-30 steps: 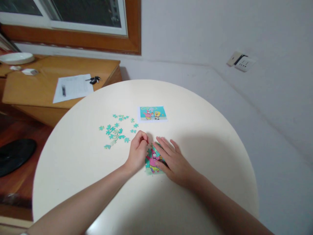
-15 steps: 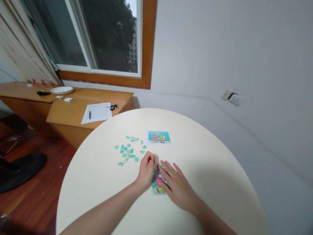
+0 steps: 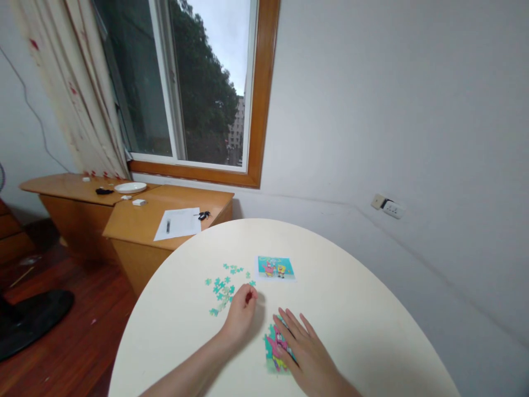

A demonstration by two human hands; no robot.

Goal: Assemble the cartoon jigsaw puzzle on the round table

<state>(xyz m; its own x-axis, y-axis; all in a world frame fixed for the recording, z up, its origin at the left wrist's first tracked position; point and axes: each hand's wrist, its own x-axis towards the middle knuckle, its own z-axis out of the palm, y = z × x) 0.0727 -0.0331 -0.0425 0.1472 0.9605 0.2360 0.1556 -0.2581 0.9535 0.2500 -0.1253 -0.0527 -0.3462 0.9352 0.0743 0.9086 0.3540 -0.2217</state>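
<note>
My right hand (image 3: 306,348) lies flat with fingers stretched out on a partly assembled cartoon jigsaw (image 3: 276,346) on the round cream table (image 3: 173,325). Just left of it, my left hand (image 3: 242,313) is curled in a pinch; what it holds is too small to name. Beyond that hand, several loose teal puzzle pieces (image 3: 223,285) are scattered. A small reference picture (image 3: 275,268) of the same cartoon lies farther back.
A wooden desk (image 3: 136,220) stands left of the table with a sheet of paper (image 3: 179,223), keys (image 3: 204,215) and a white plate (image 3: 130,187). A window (image 3: 198,82) and curtain are behind it. A wall socket (image 3: 387,206) is at the right. A black round base (image 3: 31,320) sits on the floor.
The view has tilted upward, so the table and hands sit lower in frame and the window shows. My left hand has lifted slightly left of the jigsaw; my right hand stays flat.
</note>
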